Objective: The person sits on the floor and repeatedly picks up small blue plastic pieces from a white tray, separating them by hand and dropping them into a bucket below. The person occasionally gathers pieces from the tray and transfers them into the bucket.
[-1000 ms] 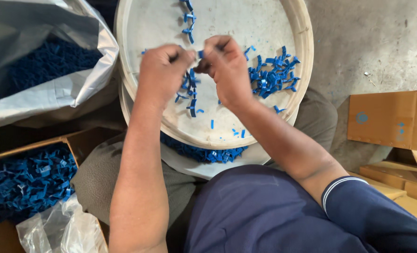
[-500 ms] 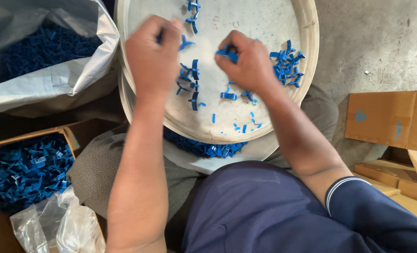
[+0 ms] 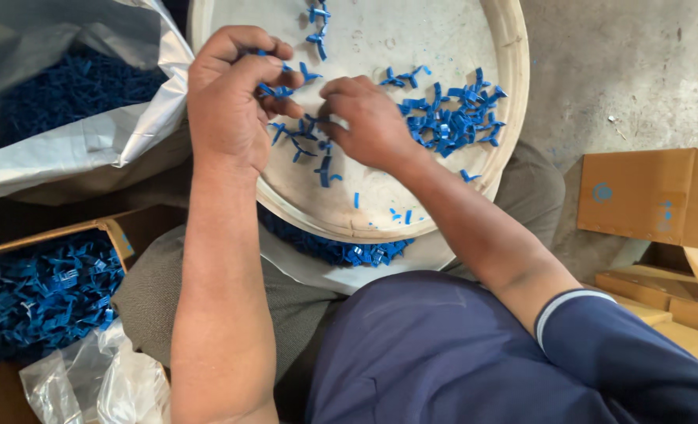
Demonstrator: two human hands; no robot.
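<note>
A round tray [image 3: 514,94] is rested on the lap, scattered with small blue plastic clips [image 3: 451,118]. Clips are pinched in the curled left hand [image 3: 231,102]; the right hand [image 3: 369,122] is closed over loose ones beside it. Clips could be knocked over the rim by a careless sweep. Fingertips and the tray's top are hidden.

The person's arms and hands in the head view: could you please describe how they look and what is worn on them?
Both arms are bare from the wrist up. The left hand and right hand wear no gloves, and no rings or watch show. The right arm comes out of a short navy sleeve edged with a thin white stripe. The left arm's sleeve is out of view.
</note>
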